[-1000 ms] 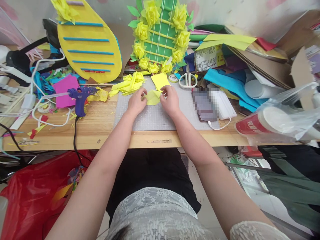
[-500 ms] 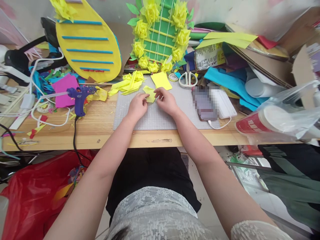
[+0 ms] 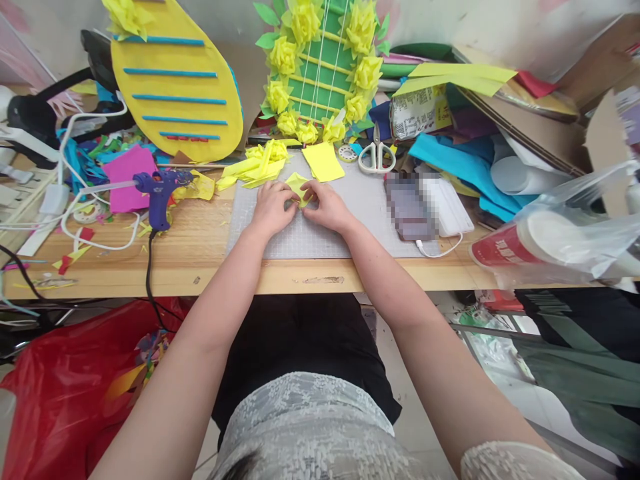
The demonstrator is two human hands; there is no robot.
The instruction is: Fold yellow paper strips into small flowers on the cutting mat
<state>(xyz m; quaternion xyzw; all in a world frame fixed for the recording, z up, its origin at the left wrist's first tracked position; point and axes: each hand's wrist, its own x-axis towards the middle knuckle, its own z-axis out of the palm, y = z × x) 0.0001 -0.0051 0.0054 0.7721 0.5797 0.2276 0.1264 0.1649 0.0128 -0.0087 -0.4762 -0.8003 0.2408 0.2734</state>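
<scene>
A small piece of yellow paper (image 3: 297,183) is held between my two hands over the grey cutting mat (image 3: 320,237). My left hand (image 3: 274,208) grips its left side with thumb and fingers. At its right side my right hand (image 3: 326,205) pinches the paper, fingers curled. The fingertips of both hands nearly meet and hide the paper's lower part. Just beyond lies a stack of yellow paper squares (image 3: 324,162). Left of that stack sit folded yellow paper pieces (image 3: 260,163).
White-handled scissors (image 3: 377,157) lie behind the mat. A phone (image 3: 411,207) and a white power bank (image 3: 447,207) are on the right, near a bagged red cup (image 3: 505,245). A purple glue gun (image 3: 159,200) stands left. Behind are a yellow pear-shaped board (image 3: 175,87) and a flowered green board (image 3: 320,80).
Both hands have come closer together around the yellow paper. My right fingers have lowered onto it, and less of the paper shows.
</scene>
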